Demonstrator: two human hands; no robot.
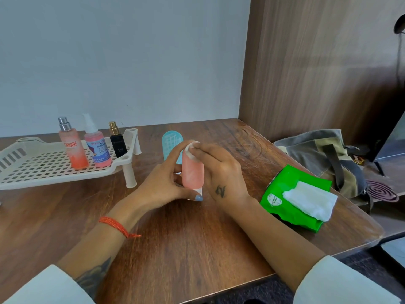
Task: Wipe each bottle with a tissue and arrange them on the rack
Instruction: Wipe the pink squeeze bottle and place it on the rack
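A pink bottle (193, 172) stands upside down on its white cap in the middle of the table. My left hand (163, 183) grips it from the left, thumb near the cap. My right hand (221, 172) presses a small white tissue (190, 150) onto the bottle's top end with curled fingers. Behind it stands a light blue bottle (172, 142), partly hidden. The cream rack (43, 170) at the left carries three bottles: an orange spray bottle (73, 148), a pink spray bottle (98, 148) and a small black bottle (118, 142).
A green tissue pack (291, 200) with a white tissue (311, 199) sticking out lies at the right of the wooden table (186, 238). A grey-green bag (324, 154) and a mosquito coil (381, 190) sit beyond the table's right edge. A wood panel rises behind.
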